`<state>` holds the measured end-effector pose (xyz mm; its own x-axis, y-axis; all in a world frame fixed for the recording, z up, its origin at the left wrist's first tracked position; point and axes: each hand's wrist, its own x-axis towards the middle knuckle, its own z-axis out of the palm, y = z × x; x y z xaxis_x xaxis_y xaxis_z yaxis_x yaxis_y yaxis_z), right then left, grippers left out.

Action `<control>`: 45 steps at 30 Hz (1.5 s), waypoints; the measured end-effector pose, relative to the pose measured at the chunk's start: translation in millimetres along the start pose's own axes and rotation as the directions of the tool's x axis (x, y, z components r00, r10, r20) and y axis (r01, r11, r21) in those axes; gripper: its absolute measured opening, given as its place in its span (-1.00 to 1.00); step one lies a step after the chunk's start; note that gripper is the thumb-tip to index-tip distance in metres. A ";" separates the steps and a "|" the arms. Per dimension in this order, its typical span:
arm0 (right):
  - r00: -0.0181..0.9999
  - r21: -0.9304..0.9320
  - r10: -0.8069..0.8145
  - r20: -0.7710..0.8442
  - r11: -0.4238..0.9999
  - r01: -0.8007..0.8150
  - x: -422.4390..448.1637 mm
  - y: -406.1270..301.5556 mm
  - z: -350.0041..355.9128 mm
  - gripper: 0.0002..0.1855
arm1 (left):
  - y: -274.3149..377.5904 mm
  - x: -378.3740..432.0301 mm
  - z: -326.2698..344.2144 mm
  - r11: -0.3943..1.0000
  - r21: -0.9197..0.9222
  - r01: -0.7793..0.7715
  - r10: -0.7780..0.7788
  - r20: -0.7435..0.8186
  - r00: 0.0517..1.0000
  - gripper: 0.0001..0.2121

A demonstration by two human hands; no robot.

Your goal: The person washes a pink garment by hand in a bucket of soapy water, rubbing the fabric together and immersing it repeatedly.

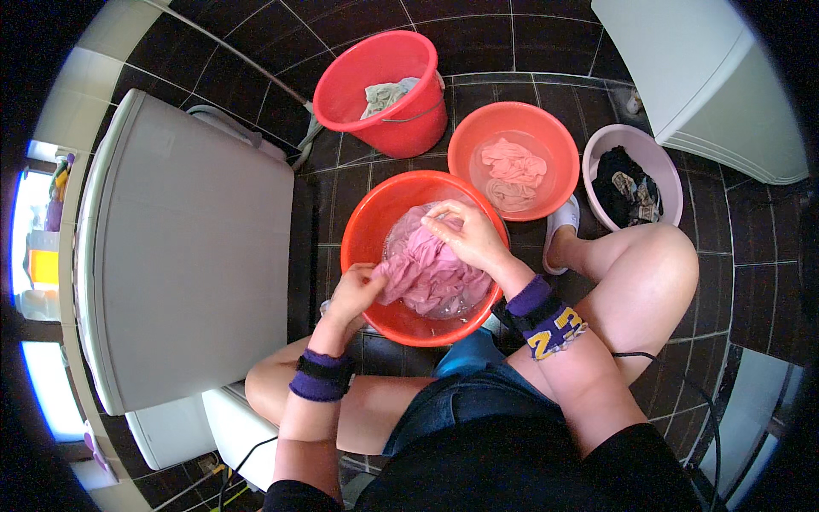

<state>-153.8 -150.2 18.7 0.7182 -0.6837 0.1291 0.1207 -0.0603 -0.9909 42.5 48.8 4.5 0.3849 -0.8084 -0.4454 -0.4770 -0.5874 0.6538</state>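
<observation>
Wet pink cloth [432,275] lies bunched in soapy water inside a red-orange plastic basin [358,224] before me. At the basin's left side, my left hand [354,293] pinches an edge of the cloth between thumb and fingers. My right hand [466,235] reaches over the far right part of the basin, its thumb and curled fingers around a raised fold of the same cloth. Its fingertips are partly hidden by the fold. Both wrists wear purple wristbands with black straps.
Behind stand a red bucket [409,128] holding pale cloth [387,99], an orange basin [464,160] with pink cloth [512,163] in water, and a pale pink basin [672,185] with dark clothes [617,176]. A white appliance [192,256] flanks my left; a white cabinet-like unit [716,83] stands far right.
</observation>
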 end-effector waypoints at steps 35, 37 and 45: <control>0.917 -0.152 -0.371 0.148 0.907 0.392 -0.6 -255.1 21.6 -0.67 | 251.3 -100.6 -216.0 0.255 -0.357 -0.899 0.418 -0.798 0.435 -0.70; 0.914 -0.115 -0.371 0.166 0.913 0.392 -3.3 -280.0 22.9 -0.64 | 254.6 -97.1 -220.1 0.226 -0.354 -0.907 0.425 -0.802 0.419 -0.68; 0.987 0.278 0.130 0.090 0.949 -0.150 -19.5 -178.7 -0.4 -0.73 | 186.3 -51.0 -100.7 0.394 -0.706 -0.589 0.152 -0.582 0.799 -0.66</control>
<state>-189.7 -126.5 193.3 0.7862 -0.6179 0.0023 0.1972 0.2473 -0.9487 13.5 -15.5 210.6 0.6944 -0.7127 0.0996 0.1433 0.2726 0.9514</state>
